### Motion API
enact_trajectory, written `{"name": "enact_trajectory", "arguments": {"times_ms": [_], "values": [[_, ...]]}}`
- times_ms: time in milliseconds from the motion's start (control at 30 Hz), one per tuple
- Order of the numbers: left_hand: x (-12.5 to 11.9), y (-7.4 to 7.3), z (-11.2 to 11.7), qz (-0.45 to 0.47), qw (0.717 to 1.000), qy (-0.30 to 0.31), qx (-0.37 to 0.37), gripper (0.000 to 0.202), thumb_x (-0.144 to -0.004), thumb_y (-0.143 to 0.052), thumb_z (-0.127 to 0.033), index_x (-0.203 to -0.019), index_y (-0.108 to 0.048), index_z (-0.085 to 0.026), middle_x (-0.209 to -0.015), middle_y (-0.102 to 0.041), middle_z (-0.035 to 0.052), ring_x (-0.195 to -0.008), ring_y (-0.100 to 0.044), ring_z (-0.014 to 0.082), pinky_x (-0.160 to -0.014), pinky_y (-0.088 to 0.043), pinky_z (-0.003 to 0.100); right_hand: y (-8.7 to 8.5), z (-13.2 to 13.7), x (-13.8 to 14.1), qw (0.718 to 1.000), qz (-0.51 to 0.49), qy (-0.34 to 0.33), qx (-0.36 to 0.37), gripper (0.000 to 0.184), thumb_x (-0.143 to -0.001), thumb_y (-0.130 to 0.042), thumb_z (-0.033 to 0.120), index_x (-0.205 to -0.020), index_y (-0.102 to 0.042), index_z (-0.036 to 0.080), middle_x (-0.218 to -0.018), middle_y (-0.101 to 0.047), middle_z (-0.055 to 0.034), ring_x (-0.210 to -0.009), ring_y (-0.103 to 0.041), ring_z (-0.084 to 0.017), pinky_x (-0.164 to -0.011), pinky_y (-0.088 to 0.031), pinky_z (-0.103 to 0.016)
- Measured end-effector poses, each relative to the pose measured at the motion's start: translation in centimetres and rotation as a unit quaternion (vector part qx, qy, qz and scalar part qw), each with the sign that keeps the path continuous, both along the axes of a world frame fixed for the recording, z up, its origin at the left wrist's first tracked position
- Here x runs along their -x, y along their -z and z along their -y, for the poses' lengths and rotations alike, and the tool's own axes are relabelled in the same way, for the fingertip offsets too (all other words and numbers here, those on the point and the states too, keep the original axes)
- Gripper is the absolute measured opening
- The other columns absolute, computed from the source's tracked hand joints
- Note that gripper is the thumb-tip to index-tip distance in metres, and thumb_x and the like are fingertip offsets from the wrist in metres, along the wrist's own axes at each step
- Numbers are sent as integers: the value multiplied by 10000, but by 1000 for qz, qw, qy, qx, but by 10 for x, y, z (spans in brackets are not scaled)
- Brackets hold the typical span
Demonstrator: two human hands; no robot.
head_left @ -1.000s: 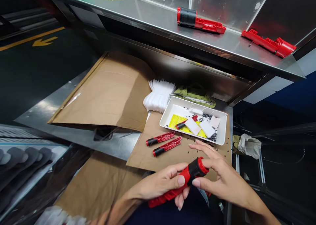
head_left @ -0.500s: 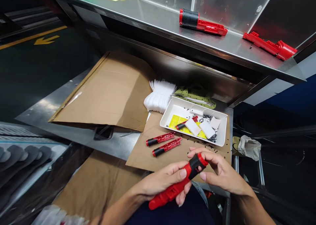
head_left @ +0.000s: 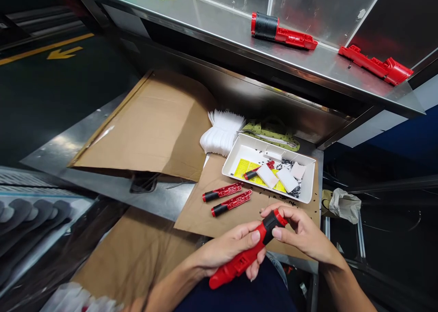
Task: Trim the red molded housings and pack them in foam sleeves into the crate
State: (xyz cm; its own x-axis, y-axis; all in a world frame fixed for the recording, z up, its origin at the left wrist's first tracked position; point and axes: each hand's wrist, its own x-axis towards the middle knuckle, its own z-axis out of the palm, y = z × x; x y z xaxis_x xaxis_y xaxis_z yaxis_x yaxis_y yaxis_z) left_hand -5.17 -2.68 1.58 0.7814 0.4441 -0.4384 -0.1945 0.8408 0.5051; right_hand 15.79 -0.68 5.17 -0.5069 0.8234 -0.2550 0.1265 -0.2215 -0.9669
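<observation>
A red plastic housing (head_left: pixel 236 262) with a black sleeve (head_left: pixel 269 225) near its upper end lies slantwise in front of my body. My left hand (head_left: pixel 236 246) is closed around its red middle, thumb on top and fingers underneath. At the black end, my right hand (head_left: pixel 301 227) grips the sleeve, its thumb pressing the near side and the fingers curled over the far side. Beyond my hands, two smaller red-and-black housings (head_left: pixel 231 203) rest side by side on a cardboard sheet (head_left: pixel 195 216).
A white tray (head_left: pixel 226 168) holds white pads, small black parts and another red-and-black housing. White foam sheets (head_left: pixel 221 136) and a green patterned pouch (head_left: pixel 273 136) lie behind it. Large cardboard (head_left: pixel 147 125) covers the left. Two red housings (head_left: pixel 297 39) sit on the metal shelf (head_left: pixel 219 29).
My right thumb has come in from beside the black sleeve to press on it, and the right fingers have closed around that end. The left hand keeps its hold.
</observation>
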Motion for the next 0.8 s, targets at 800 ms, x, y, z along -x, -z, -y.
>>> {"name": "enact_trajectory", "arguments": {"times_ms": [800], "values": [[1,1,-3,-13,999,-28,-34,677,-745,-729,-656,-1155,-504,-166,-748,-648,-17,-566,-626,99,-564,-473,209,1,16,-12,955,122,164,-216,225,-881,-671,425,-1075,-695,313,-1378,-533,-64,-1354,-448,-279,-1141,-358,-468]]}}
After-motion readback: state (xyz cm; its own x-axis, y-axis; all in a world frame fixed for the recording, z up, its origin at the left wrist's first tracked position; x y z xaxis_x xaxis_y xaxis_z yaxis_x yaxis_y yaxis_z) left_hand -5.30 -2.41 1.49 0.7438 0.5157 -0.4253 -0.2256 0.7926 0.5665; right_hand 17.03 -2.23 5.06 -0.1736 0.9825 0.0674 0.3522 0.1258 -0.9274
